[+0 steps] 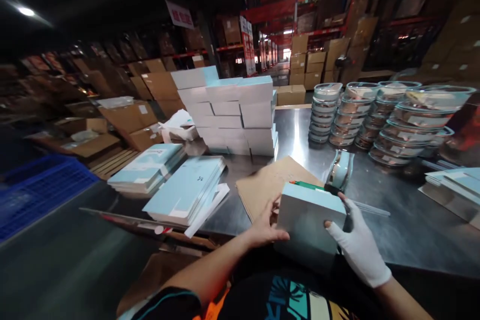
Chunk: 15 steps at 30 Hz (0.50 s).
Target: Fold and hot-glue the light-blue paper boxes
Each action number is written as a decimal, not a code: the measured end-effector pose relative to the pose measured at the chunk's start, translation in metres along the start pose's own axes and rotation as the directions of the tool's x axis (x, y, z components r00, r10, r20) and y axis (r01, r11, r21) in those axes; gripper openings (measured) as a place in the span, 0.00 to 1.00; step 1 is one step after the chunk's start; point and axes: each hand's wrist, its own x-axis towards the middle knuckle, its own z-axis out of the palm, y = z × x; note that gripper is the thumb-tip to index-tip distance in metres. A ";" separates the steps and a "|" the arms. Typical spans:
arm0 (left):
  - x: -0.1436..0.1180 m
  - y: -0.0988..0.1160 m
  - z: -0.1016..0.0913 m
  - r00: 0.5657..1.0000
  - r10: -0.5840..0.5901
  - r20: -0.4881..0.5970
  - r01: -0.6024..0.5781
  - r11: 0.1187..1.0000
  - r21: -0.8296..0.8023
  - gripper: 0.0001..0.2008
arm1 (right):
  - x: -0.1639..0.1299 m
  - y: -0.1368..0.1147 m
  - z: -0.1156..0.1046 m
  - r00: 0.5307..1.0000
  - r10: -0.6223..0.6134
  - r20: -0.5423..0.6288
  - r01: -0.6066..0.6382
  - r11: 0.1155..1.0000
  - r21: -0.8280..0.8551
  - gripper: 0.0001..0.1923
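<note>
Between my two hands is a box with a light blue edge and a plain greyish face turned toward me. My bare left hand grips its left side, thumb on the near face. On the right side, my right hand holds it in a white glove with bare thumb and fingertip showing. Just behind the box lies a brown cardboard sheet, with a green item partly hidden by the box. A roll of tape stands on the metal table beyond my right hand.
White-and-blue boxes are stacked at the back. Flat blue cartons lie in piles to the left, and more flat pieces lie far right. Several stacks of round clear-lidded containers stand at the back right. A blue crate sits far left.
</note>
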 end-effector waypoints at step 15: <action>0.081 0.211 -0.096 0.732 0.285 -0.619 -0.385 0.922 -0.030 0.32 | 0.025 0.102 -0.067 0.928 -0.241 -0.286 0.084 0.880 -0.467 0.32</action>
